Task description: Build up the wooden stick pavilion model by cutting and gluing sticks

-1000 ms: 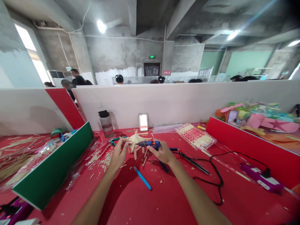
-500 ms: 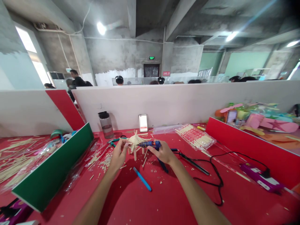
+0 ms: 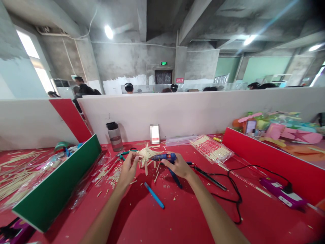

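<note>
Blue glue gun (image 3: 165, 157) in right hand (image 3: 179, 166), stick model (image 3: 146, 153) alongside

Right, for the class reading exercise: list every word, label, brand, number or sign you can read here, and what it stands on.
Red wall sign: probably ends "上三楼"; the rest is blurred.
Green lit sign: too small to read surely.
Central phone screen: pixelated.
Right-hand purple power strip: labels too small.
Blue glue gun: markings unreadable.

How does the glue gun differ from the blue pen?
The glue gun is in the right hand; the pen lies on the red tabletop. The glue gun is darker than the pen. The glue gun has an angled handle; the pen is straight. Both are mainly blue.
</note>
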Motion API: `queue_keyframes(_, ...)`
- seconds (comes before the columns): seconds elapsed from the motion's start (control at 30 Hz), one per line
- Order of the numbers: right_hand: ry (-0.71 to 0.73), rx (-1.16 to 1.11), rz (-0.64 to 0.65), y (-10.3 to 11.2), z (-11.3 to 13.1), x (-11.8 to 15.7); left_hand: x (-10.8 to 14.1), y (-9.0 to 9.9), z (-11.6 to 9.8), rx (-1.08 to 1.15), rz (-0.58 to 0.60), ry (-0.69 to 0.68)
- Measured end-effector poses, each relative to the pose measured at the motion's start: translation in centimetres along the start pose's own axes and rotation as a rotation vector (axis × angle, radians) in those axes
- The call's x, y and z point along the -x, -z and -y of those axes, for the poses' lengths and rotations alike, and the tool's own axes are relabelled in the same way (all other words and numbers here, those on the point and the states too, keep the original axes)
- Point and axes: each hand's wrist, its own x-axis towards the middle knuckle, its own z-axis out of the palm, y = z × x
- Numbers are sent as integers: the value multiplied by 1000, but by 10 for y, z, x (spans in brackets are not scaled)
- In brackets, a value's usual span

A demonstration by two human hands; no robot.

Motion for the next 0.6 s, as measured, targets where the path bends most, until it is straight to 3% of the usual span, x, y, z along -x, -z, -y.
queue_keyframes(0.13, -8, 27, -11, -1, -2, 0, 1, 0, 0, 5, 13, 5)
queue_keyframes(0.3, -6, 61, 92, 2, 2, -1, 1, 0, 0, 3, 18, 13)
queue_keyframes(0.5, -74, -212, 292, 7, -4, 3, 1, 1, 2, -1, 6, 13)
queue_keyframes(0.6, -129, -302, 324, 10, -11, 3, 1, 1, 2, -8, 14, 7)
